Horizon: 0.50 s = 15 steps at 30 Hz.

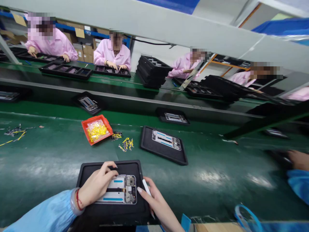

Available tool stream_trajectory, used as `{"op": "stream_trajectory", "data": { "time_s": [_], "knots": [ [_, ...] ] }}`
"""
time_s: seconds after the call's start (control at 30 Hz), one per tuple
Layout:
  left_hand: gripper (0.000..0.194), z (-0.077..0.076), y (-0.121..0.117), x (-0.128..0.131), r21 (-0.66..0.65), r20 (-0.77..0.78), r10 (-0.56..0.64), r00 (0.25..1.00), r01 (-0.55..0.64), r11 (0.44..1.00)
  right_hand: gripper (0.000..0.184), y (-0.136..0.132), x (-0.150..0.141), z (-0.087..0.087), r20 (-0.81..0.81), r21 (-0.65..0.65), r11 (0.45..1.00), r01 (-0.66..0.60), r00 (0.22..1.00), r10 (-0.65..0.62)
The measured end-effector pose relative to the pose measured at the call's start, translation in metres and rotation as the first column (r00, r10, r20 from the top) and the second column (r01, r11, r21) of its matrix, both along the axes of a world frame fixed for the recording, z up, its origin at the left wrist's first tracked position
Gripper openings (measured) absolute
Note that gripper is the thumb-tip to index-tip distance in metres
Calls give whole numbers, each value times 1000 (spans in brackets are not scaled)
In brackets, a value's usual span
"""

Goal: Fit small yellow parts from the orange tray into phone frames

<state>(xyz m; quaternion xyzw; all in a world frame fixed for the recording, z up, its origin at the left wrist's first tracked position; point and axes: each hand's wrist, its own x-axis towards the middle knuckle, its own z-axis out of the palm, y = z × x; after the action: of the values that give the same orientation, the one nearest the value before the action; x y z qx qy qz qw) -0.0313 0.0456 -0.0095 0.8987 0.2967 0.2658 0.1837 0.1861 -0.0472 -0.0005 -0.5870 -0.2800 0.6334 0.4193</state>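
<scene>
A phone frame (pixel 118 192) with its circuit board exposed lies in a black tray (pixel 96 215) in front of me. My left hand (pixel 98 183) reaches over its left part, fingers bent at the upper edge and the thumb hidden. At the tray's right side, my right hand (pixel 155 198) is closed around a white pen-like tool (pixel 146 187). The thumb points toward the frame's right end. Beyond the tray sits a red bin (pixel 91 140) holding a bag of small yellow-marked parts (pixel 97 129). More loose parts (pixel 126 144) lie beside the bin.
Another black tray with a phone frame (pixel 166 139) lies at the upper right. Further trays (pixel 88 102) stand along the back strip. Loose strips (pixel 18 131) lie far left. A blue-sleeved co-worker's hand (pixel 299 160) is at the right. Across the bench, several people in pink work.
</scene>
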Motion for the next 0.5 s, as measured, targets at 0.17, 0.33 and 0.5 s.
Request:
{"op": "stream_trajectory", "data": {
  "time_s": [0.17,0.33,0.5],
  "knots": [
    [31,0,0,-1,29,73,-10,997,8,1000,57,1,-4,4,8,79,997,-2,1000,1],
    [27,4,1,-1,16,113,5,994,-7,1000,58,-3,-11,-7,-137,84,990,113,985,-101],
    [30,4,1,3,-11,104,-29,994,31,999,57,-5,-16,-22,-263,116,978,176,955,-140]
  ]
}}
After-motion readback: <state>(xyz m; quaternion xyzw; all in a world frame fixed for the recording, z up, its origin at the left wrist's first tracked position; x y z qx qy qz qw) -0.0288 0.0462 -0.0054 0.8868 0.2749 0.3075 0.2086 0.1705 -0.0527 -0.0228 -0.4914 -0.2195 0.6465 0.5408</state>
